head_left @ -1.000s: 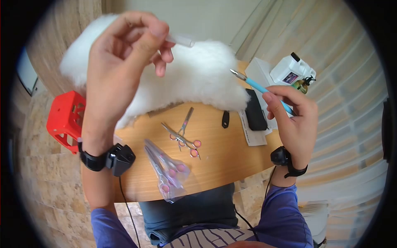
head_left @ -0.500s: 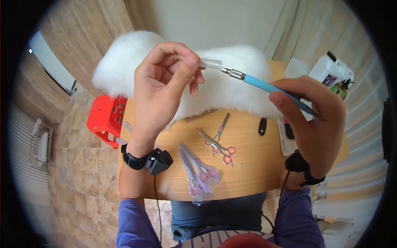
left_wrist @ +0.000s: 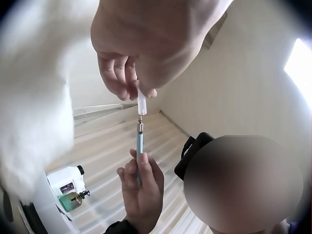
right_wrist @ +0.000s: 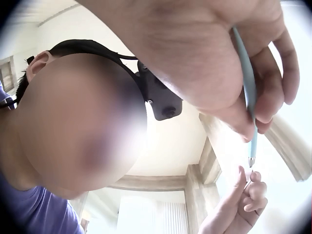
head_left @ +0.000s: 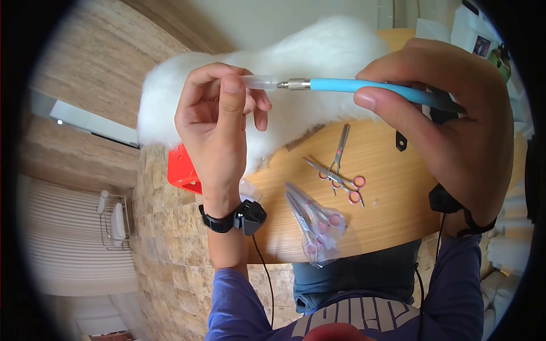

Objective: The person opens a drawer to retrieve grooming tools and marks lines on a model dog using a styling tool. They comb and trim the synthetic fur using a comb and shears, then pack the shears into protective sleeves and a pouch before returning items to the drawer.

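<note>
My left hand (head_left: 210,128) pinches a clear, tube-like cap (head_left: 260,83) between thumb and fingers, above the table. Opposite it, the right hand (head_left: 478,128) holds a blue pen-shaped tool (head_left: 335,85) with a knurled metal collar and narrow metal tip. The tool lies level and points left, in line with the cap. In the left wrist view the metal tip (left_wrist: 140,126) is right at the open end of the cap. From the right wrist, the tool's blue shaft (right_wrist: 248,83) runs between the thumb and fingers.
Crossed scissors (head_left: 324,169) and a clear bag of scissors (head_left: 313,221) lie on the wooden table (head_left: 392,210). A fluffy white mass (head_left: 307,59) covers its far side, with a comb (head_left: 304,138) at its edge. A red stool (head_left: 183,170) stands left; a white jug (head_left: 469,31) is far right.
The hands have come together, bringing the tool's tip to the cap's open end. The tool has turned from slanted to level. The head view has swung to the left.
</note>
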Demonstrator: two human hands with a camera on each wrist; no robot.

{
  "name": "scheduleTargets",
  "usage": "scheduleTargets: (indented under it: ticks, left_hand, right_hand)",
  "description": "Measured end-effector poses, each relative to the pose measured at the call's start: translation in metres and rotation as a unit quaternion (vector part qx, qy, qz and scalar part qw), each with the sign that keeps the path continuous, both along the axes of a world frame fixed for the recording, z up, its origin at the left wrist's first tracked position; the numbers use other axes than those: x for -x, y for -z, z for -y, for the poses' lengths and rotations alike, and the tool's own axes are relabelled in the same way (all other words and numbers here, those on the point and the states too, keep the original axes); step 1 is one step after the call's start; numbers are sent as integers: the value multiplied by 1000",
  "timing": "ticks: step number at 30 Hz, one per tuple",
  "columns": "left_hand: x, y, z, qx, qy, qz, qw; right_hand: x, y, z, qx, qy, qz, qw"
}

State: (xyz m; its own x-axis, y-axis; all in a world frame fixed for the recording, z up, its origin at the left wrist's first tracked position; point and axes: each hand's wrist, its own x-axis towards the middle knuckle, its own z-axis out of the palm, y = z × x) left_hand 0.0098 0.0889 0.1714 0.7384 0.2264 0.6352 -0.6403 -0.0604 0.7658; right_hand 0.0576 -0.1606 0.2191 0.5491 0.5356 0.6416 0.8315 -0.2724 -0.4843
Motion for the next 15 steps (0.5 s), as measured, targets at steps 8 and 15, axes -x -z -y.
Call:
scheduleTargets:
  ticks: [8, 15]
  left_hand:
    - [2, 3, -3, -57, -17, -4, 998]
    - [6, 2, 3, -34, -12, -33, 999]
  right_hand:
    - [-7, 7, -4, -39, 6, 6, 999]
    - [-15, 5, -1, -30, -13, 44, 999]
